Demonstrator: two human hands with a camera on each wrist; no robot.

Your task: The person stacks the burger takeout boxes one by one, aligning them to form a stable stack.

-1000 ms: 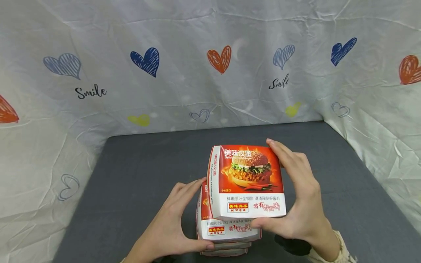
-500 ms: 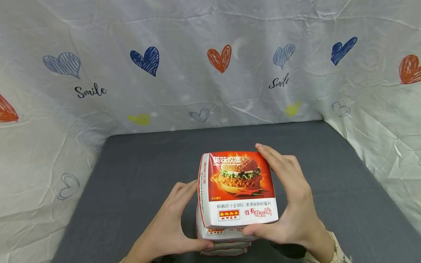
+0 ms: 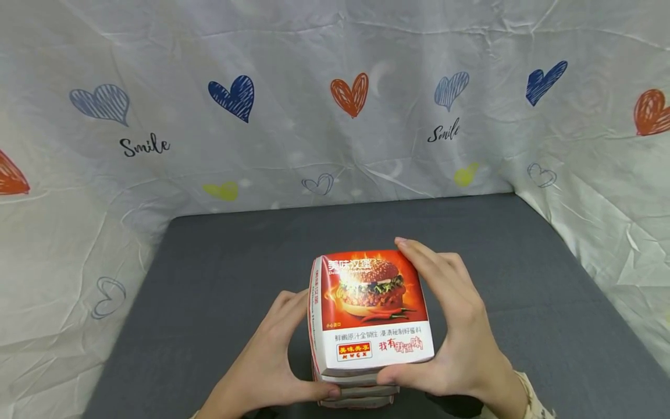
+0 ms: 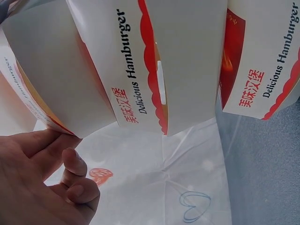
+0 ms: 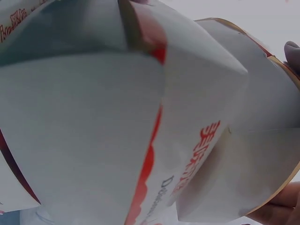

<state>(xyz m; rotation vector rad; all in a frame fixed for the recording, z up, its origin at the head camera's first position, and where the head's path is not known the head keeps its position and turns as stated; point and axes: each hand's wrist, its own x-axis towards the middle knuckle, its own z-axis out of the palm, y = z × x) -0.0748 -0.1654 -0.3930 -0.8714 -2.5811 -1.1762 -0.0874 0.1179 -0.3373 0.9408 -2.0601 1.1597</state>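
Note:
Several red-and-white paper hamburger boxes stand stacked in front of me in the head view. My right hand [image 3: 460,331] grips the top hamburger box [image 3: 371,337], thumb on its near edge and fingers along its right and far sides. It sits over the lower hamburger boxes [image 3: 361,401], largely covering them. My left hand [image 3: 267,361] holds a lower box, its thumb at the front edge; its other fingertips are hidden behind the boxes. In the left wrist view the fingers [image 4: 75,161] lie beside one box's edge. A large box side [image 5: 84,131] fills most of the right wrist view.
A dark grey table [image 3: 246,262] lies under and around the stack. Behind it and along both sides hangs a white cloth [image 3: 293,116] printed with hearts and the word Smile.
My right hand has brought the top box left and nearer to me, so it now lines up more closely over the stack. My left hand has stayed in place.

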